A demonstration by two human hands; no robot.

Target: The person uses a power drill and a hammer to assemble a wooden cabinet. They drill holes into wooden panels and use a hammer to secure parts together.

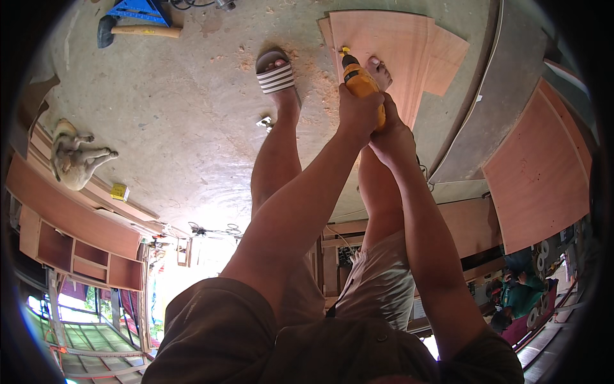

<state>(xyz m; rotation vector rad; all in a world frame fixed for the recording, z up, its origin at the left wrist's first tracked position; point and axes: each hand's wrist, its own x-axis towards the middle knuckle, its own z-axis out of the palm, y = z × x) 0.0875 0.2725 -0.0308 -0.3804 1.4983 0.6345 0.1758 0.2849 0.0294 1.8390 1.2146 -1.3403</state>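
Both my hands are closed on a yellow-and-black power drill (362, 84). My left hand (357, 114) wraps the near left side of its body, and my right hand (391, 137) grips it just behind and to the right. The drill points away from me, with a small yellow piece (345, 50) at its tip. That tip is over the left edge of a thin reddish plywood sheet (396, 38) on the floor; whether it touches the wood I cannot tell. My bare right foot (379, 72) rests on the sheet beside the drill.
Another plywood piece (446, 61) lies under the first. My left foot wears a striped sandal (276, 78) among wood shavings. A hammer (137, 31) and a blue triangular tool (144, 9) lie far left. A dog (73, 157) lies at left. Large panels (540, 173) lean at right.
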